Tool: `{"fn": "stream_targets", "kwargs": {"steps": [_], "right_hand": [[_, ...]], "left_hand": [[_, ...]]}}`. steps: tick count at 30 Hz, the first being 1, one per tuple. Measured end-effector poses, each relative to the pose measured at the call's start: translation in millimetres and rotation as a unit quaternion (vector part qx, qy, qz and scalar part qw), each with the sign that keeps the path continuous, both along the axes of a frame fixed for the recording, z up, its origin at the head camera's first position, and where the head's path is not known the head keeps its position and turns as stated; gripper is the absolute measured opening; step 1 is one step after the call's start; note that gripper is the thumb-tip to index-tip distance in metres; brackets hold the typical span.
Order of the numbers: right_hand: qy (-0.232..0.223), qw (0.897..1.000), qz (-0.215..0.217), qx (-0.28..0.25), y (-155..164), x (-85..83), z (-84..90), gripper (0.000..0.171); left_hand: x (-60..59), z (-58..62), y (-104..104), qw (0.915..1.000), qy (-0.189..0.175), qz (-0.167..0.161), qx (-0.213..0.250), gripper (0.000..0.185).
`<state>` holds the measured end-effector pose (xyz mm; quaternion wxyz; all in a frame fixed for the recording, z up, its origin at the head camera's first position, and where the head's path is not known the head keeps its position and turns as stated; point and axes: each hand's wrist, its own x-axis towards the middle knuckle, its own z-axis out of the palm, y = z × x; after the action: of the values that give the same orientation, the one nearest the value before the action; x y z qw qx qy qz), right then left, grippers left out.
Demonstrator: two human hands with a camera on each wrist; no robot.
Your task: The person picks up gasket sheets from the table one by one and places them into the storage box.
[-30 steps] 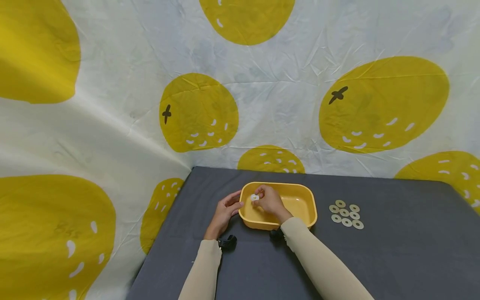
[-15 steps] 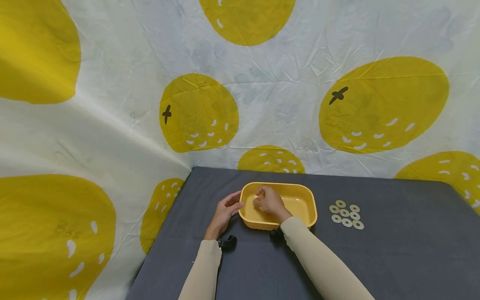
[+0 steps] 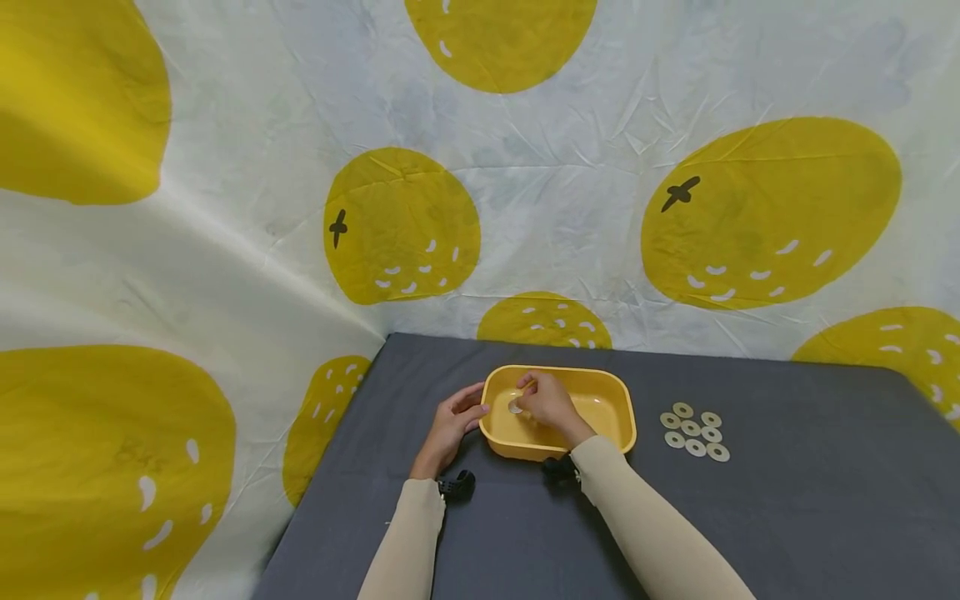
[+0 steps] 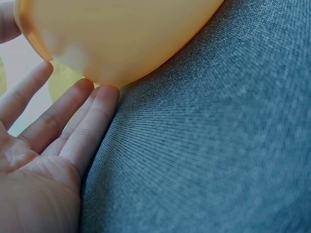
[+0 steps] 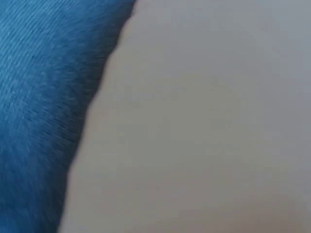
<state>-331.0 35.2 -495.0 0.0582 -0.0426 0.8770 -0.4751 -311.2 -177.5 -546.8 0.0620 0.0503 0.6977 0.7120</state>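
**A washer goes into the yellow tub**

We see the right hand (image 3: 551,404) inside the yellow tub (image 3: 611,398), which sits near the back edge of the grey table (image 3: 787,517), towards its left side. Its fingertips are pinched on a small pale washer (image 3: 515,407), held low over the tub's left end; whether the washer already touches the bottom we cannot tell. The left hand (image 3: 450,425) lies against the tub's left wall, fingers straight and relaxed, their tips touching the rounded corner (image 4: 104,80) in the left wrist view. The right wrist view is too blurred to add anything.

To the right of the tub, well apart from it, seven more washers (image 3: 693,432) lie in a tight cluster on the table.

We judge that the step in hand is setting this washer down in the tub. The next move, as we read it, calls for parting the fingertips, lifting the hand clear of the rim, and reaching right to the cluster, while the left hand steadies the tub.
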Motion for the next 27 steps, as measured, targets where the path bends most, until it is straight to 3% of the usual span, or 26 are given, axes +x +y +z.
{"fn": "stream_targets", "kwargs": {"steps": [5,10,13,18,27], "right_hand": [[0.037,0.998,0.052,-0.026,18.7,8.8,14.5,0.021],[0.087,0.987,0.113,-0.08,51.3,21.4,31.7,0.02],[0.111,0.982,0.121,-0.092,75.4,28.0,37.1,0.019],[0.126,0.985,0.083,-0.081,120.1,38.7,36.9,0.024],[0.115,0.992,-0.006,-0.057,197.5,58.0,25.3,0.037]], "left_hand": [[-0.4,-0.7,0.8,1.0,-0.003,0.002,0.001,0.052],[-0.2,-1.1,1.5,1.0,-0.001,-0.001,0.006,0.053],[0.7,-0.8,1.4,0.9999,-0.002,0.001,0.013,0.052],[1.0,-0.8,1.3,0.9999,-0.003,0.003,0.015,0.052],[-0.4,-1.6,0.8,0.9999,0.001,0.004,0.014,0.055]]}}
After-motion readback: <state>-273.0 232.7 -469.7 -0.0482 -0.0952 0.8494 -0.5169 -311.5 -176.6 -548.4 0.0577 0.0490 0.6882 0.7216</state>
